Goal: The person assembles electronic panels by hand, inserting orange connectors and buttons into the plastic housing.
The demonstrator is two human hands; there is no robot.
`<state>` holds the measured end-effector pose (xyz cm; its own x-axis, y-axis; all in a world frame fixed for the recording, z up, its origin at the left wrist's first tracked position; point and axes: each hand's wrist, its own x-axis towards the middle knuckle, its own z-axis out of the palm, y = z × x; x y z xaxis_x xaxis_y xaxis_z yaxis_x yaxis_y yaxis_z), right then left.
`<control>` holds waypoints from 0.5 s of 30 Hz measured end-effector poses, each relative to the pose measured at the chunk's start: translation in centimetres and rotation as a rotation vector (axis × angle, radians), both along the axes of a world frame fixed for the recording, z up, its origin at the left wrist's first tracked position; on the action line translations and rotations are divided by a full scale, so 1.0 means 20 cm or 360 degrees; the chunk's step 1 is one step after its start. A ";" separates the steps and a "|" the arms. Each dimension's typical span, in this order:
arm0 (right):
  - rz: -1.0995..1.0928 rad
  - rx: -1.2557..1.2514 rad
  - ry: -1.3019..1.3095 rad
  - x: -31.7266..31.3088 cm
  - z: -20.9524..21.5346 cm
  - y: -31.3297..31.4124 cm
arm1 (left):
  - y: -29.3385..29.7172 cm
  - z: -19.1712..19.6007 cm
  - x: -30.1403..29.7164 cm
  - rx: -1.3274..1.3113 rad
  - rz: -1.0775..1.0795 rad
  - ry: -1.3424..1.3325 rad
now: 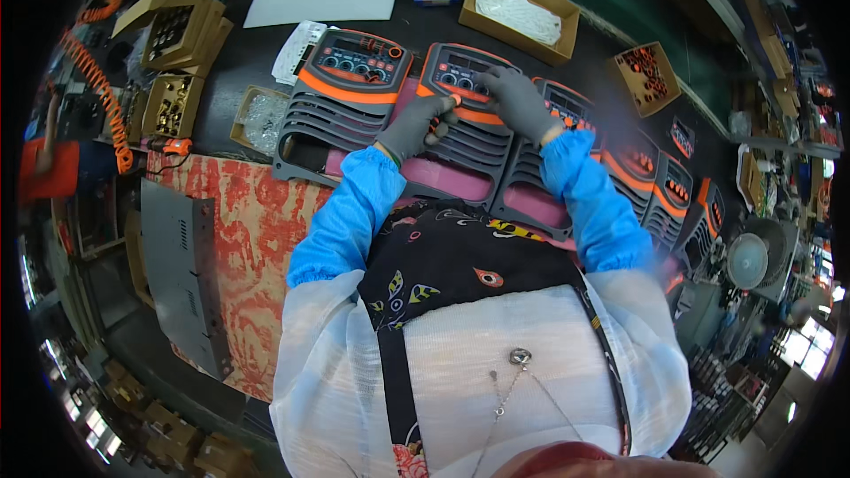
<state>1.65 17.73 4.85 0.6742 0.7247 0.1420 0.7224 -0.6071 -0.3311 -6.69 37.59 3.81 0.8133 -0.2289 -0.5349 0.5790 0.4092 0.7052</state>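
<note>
On the middle grey-and-orange front panel (460,115) of the row along the bench (239,44), I judge I am fitting its controls. My left hand (414,127) is closed on a small orange knob (435,130) at the panel's orange band; my right hand (516,99) lies with fingers spread on the panel's top, pinching nothing. Next calls for pressing squarely. Both forearms angle inward toward the panel.

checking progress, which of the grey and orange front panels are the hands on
The second panel from the person's left; both gloved hands, left hand and right hand, rest on it.
</note>
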 end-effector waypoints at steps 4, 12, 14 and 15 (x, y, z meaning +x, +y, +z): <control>0.0527 0.0499 0.0354 -0.14 0.21 0.11 | 0.05 -0.02 -0.03 -0.0044 -0.0323 0.0020; -0.0098 0.0400 0.0758 0.05 0.18 0.00 | -0.03 -0.05 -0.07 -0.0094 -0.0137 -0.0055; -0.0356 0.0301 0.1022 0.13 0.17 -0.02 | -0.02 -0.08 -0.09 -0.0293 -0.0015 -0.0080; -0.0356 0.0293 0.1028 0.15 0.13 -0.02 | -0.02 -0.07 -0.09 -0.0300 -0.0012 -0.0074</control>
